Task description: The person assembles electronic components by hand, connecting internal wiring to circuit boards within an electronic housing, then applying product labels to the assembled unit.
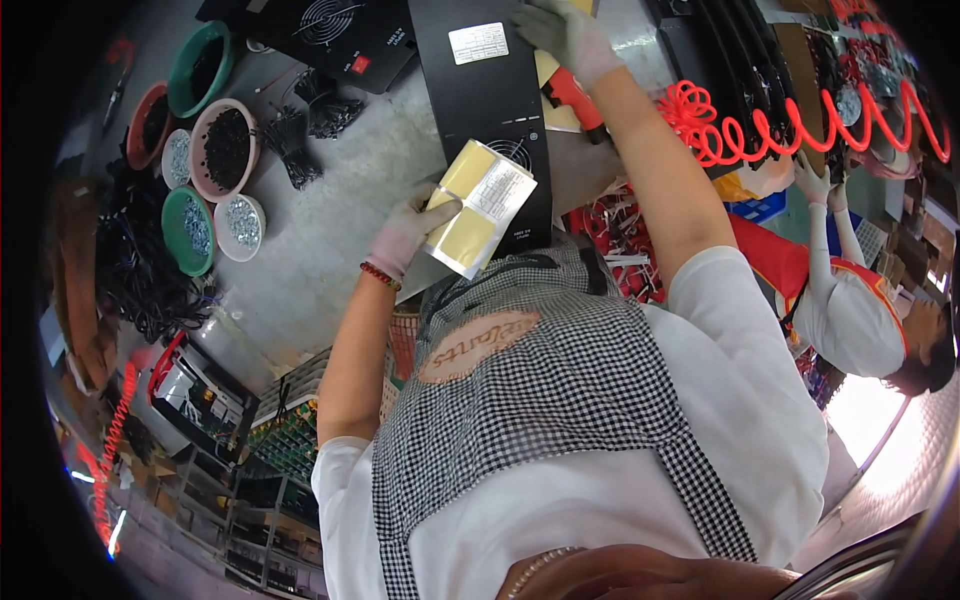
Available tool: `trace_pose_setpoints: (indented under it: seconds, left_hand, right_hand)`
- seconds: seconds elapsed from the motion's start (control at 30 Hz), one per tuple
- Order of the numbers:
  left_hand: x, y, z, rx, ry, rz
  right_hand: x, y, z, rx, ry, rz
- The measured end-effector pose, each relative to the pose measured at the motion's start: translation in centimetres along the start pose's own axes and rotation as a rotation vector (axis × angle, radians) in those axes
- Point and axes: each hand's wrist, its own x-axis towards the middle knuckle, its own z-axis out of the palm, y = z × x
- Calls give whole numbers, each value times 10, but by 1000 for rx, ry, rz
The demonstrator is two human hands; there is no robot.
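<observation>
A sheet of white labels on yellow backing paper [480, 205] is pinched in my gloved left hand [408, 232], thumb on top. It is held over the near end of a long black metal panel [440, 95], which has a fan grille and lies on the metal table. A white label [478, 44] is stuck on the panel's far part. My right hand [568, 38], also gloved, reaches to the panel's right edge beside that label, fingers stretched out over the black surface. Just below this hand lies a red and black power tool [572, 100].
Bowls of screws and small parts [222, 150] stand at the left, near black cable bundles [290, 150]. Another black panel with a red switch [330, 35] lies at the far left. A red coiled hose [740, 140] stretches across the right, where a co-worker [850, 310] stands.
</observation>
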Motion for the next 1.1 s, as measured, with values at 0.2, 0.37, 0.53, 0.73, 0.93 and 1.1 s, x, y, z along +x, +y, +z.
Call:
trace_pose_setpoints:
  seconds: [0.2,0.37,0.53,0.73,0.93,1.1]
  left_hand:
    - [21,-8,16,-119,-5,4]
    - [15,-15,17,105,-34,50]
    - [-17,12,26,-130,-43,49]
    - [-44,51,7,-336,124,225]
    - [-92,48,-17,-411,359,353]
    - [-115,-10,-32,-477,385,232]
  right_hand:
    - [-95,37,-21,-1297,110,147]
    - [-152,90,1,-634,200,105]
    - [-159,39,38,-655,33,-112]
    - [-109,1,95,-610,-151,-171]
    - [-19,5,140,-868,-167,-336]
    - [53,19,153,-993,-129,-291]
